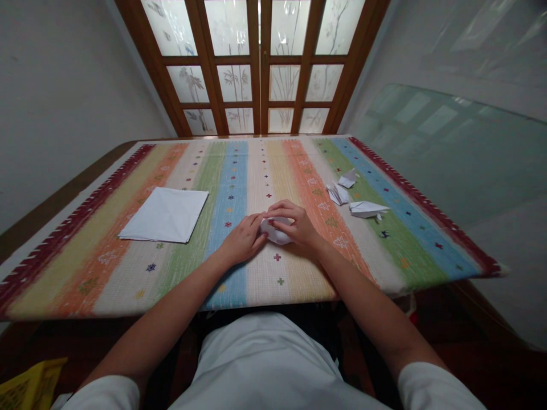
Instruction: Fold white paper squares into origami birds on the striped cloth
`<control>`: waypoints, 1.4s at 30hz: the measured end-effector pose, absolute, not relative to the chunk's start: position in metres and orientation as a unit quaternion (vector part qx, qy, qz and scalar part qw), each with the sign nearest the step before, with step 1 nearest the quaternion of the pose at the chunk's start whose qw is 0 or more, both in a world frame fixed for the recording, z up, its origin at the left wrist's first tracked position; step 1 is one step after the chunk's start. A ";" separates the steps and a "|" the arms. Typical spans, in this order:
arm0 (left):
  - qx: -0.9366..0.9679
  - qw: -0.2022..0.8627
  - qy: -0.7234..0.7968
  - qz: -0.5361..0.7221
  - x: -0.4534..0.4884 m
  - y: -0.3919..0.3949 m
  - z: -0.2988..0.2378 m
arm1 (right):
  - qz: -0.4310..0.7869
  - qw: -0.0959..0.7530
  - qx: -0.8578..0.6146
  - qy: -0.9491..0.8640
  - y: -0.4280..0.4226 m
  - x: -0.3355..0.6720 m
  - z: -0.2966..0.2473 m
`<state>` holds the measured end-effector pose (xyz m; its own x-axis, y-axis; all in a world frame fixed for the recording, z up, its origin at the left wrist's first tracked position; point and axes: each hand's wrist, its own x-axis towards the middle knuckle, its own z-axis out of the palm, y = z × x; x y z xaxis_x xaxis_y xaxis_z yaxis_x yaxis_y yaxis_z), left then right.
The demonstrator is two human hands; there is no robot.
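A small folded piece of white paper (277,233) is between my hands, low over the middle of the table near its front edge. My left hand (245,236) grips its left side, thumb near the lower edge and fingers at the upper edge. From the right, my right hand (297,223) curls over the paper, its fingers along the top and right side. Both hands partly cover the paper, so its exact folds cannot be made out. A stack of white paper sheets (166,215) lies to the left. Three folded paper figures (366,209) rest to the right.
A striped, patterned cloth (265,279) covers the table. Wooden doors with frosted panes (239,82) stand beyond the far edge. A pale green glass panel (461,154) leans at the right wall. At lower left, a yellow plastic crate (32,387) sits below the table.
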<state>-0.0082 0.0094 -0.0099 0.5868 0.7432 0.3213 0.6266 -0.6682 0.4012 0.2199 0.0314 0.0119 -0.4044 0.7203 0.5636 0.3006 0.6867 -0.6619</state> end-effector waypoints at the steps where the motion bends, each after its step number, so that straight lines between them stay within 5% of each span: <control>1: 0.883 0.121 0.387 0.234 -0.008 0.009 -0.009 | 0.237 0.445 -0.315 -0.804 0.032 0.220 0.012; 13: 0.883 0.124 0.398 0.215 -0.008 0.007 -0.006 | 0.182 0.538 -0.330 -0.754 0.028 0.219 0.024; 19: 0.876 0.126 0.410 0.220 -0.006 0.007 -0.006 | 0.222 0.445 -0.380 -0.780 0.027 0.221 0.020; 30: 0.874 0.115 0.414 0.226 -0.006 0.005 -0.004 | 0.345 0.455 -0.376 -0.729 0.028 0.215 0.018; 37: 0.859 0.110 0.441 0.237 -0.006 0.006 -0.006 | 0.427 0.290 -0.369 -0.773 0.028 0.231 0.016; 42: 0.854 0.107 0.447 0.243 -0.007 0.008 -0.012 | 0.440 0.261 -0.379 -0.771 0.026 0.229 0.012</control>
